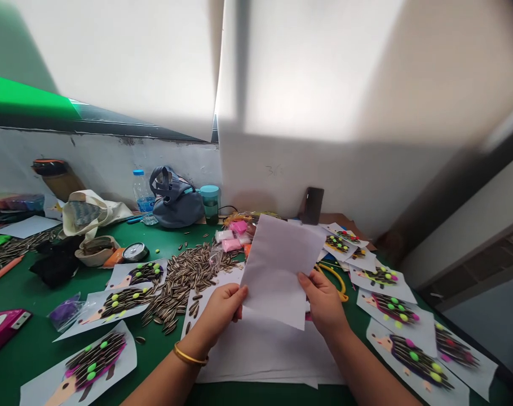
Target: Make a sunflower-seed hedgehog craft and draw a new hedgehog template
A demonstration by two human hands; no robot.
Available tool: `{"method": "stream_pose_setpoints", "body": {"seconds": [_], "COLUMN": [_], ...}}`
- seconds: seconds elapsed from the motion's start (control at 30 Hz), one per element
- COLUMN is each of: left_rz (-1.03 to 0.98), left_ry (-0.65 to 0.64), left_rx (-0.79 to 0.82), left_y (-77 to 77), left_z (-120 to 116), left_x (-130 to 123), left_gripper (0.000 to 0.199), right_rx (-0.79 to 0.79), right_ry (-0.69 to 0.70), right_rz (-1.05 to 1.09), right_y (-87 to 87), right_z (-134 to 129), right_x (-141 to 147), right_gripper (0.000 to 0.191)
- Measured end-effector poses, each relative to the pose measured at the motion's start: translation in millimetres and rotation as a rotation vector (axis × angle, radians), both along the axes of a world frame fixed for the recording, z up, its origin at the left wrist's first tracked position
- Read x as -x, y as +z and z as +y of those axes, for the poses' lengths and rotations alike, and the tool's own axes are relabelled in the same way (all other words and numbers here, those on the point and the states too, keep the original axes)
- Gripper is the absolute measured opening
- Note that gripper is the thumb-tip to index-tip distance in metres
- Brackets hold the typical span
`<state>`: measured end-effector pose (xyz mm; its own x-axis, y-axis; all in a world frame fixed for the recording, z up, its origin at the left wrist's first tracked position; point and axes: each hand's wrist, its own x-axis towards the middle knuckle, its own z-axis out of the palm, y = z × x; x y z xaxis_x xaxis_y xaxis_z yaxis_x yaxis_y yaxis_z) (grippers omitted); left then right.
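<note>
A blank white sheet of paper (282,270) is held up in front of me, tilted, between both hands. My left hand (225,307) pinches its left edge with thumb and fingers; a gold bangle circles that wrist. On the opposite edge, my right hand (322,299) grips the sheet with the thumb on top. Beneath lies a stack of white paper (265,358) on the green table. To the left of the stack is a heap of striped sunflower seeds (180,282), a few of them lying on white paper.
Hedgehog pictures made with seeds lie at left (93,366) and right (412,361). Behind stand a water bottle (143,197), a blue-grey bag (178,200), a teal-lidded jar (210,204) and a phone (313,206). Yellow-handled scissors (336,279) and clay packets (235,237) lie near the sheet.
</note>
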<state>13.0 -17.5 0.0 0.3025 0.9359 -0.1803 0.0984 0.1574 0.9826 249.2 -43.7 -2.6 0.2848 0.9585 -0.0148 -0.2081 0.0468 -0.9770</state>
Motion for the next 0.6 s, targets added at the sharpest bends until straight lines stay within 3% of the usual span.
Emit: {"method": "stream_pose_setpoints", "body": {"seconds": [0.13,0.37,0.47,0.53,0.6], "left_rz": [0.021,-0.33,-0.366,-0.311,-0.235], "left_ry": [-0.027,0.149,0.175,0.196,0.213], "left_rx": [-0.115,0.093,0.11,0.091,0.063], "left_y": [1.5,2.0,5.0,9.2,14.0], "left_z": [4.0,4.5,5.6,6.7,7.8], "left_x": [3.6,3.2,7.3,11.6,15.6], "left_gripper": [0.032,0.041,0.038,0.037,0.035], "right_rx": [0.029,-0.008,-0.027,-0.041,-0.092], "right_ry": [0.044,0.233,0.335,0.327,0.206], "right_rz": [-0.004,-0.147,-0.205,-0.243,-0.275], "right_y": [0.5,2.6,4.2,5.0,8.1], "right_z": [-1.0,-7.0,-6.5,-4.1,-2.3], "right_x": [0.8,14.5,12.5,4.6,-6.4], "right_gripper": [0.043,0.043,0.038,0.034,0.03]}}
